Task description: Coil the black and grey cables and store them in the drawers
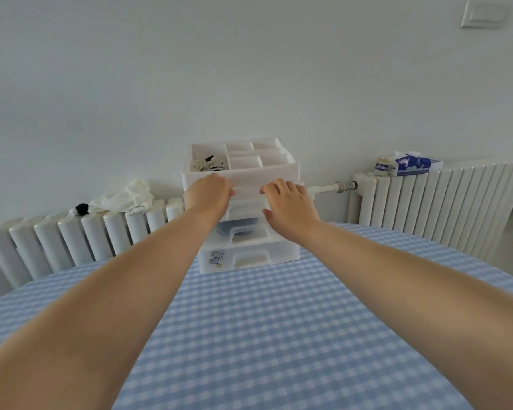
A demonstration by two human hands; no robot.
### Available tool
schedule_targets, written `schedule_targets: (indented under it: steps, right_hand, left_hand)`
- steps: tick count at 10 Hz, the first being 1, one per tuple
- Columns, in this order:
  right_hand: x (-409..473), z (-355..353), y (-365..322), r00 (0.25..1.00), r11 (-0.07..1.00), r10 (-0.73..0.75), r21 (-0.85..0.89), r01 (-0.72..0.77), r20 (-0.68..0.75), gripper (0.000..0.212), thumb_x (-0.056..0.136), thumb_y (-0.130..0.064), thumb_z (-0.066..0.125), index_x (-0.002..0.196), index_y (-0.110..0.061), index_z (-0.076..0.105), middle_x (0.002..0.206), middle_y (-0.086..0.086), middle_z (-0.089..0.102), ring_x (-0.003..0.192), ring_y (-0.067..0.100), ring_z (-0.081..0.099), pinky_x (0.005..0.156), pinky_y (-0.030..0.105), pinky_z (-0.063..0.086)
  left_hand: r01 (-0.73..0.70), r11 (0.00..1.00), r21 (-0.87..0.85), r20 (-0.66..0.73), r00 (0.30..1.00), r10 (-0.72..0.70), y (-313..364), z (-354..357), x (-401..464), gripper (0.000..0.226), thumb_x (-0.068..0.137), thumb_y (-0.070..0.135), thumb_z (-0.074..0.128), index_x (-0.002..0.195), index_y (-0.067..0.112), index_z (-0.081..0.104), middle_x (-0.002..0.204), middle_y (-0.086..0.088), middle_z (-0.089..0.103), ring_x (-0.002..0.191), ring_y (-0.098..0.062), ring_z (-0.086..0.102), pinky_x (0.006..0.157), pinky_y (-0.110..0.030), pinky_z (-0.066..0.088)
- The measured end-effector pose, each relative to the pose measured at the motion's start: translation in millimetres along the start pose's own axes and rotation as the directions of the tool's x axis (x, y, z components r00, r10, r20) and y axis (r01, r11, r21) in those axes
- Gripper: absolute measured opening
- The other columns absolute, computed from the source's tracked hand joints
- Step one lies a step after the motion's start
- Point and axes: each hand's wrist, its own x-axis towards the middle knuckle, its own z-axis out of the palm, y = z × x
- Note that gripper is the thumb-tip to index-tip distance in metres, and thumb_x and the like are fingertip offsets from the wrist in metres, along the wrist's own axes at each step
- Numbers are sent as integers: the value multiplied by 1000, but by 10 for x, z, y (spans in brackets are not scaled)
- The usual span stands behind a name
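A round desk (279, 335) covered in blue-and-white checked cloth stands before a plain white wall, with a white drawer unit (243, 202) at its far edge. The left hand (208, 193) and right hand (290, 207) both rest on the front of an upper drawer of the unit, fingers curled over its edge, neither holding anything loose; whether they grip the drawer firmly cannot be told. Below the hands, a middle drawer (243, 230) shows something dark through its translucent front, and the bottom drawer (246, 258) bears a small blue cartoon sticker. On top of the unit, a divided tray holds a coiled pale cable (209, 164) with a black tip in its left compartment. Left of the unit, a white cloth (125, 196) lies on a radiator (57, 241); right of the unit, a tissue pack (415, 164) sits on a second radiator (442, 202).
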Motion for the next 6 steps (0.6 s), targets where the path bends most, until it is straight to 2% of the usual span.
schedule_targets:
  steps: [1,2,3,4,5,6]
  right_hand:
    - [-92,27,23,1000,1000,5,18,-5,-7,39,93,-25,50,131,-16,45,130,6,47,118,26,47,104,38,31]
    - [-162,52,25,1000,999,19,49,-19,-10,38,93,-23,48,130,-16,45,130,5,48,117,25,48,104,38,32]
    - [-219,45,4,1000,999,23,48,-22,-15,37,94,-22,47,130,-16,46,128,6,50,114,24,50,102,38,34]
    - [-264,44,-1,998,993,59,105,-57,-14,35,93,-21,47,128,-16,46,129,5,51,113,24,51,101,37,35]
    - [-360,-41,-45,994,975,109,193,-111,17,35,94,-24,48,128,-17,45,133,4,49,114,24,50,100,38,36]
    - [-492,-105,-73,986,931,154,324,-166,62,36,94,-26,51,128,-18,45,133,0,51,118,21,49,101,36,36]
  left_hand:
    - [8,999,51,-95,995,-4,45,-50,5,34,93,27,60,108,-3,60,112,-17,57,108,-34,53,76,-40,43]
    - [-57,968,245,-106,991,85,43,-65,53,36,91,33,62,109,3,61,112,-13,56,109,-31,50,69,-36,37]
    - [10,972,235,-107,994,16,16,-52,91,36,87,24,66,115,6,53,112,-11,58,104,-32,54,68,-37,38]
    - [91,983,160,-114,991,-73,-11,8,71,22,87,3,52,109,6,54,99,-13,64,86,-34,60,60,-35,37]
    - [161,987,-6,-72,984,-161,-47,40,-33,16,92,9,44,104,7,56,98,-15,64,87,-35,59,63,-35,38]
    - [169,956,-241,-24,983,-180,-28,115,-186,9,93,20,48,96,12,53,94,-8,62,80,-27,52,63,-33,37]
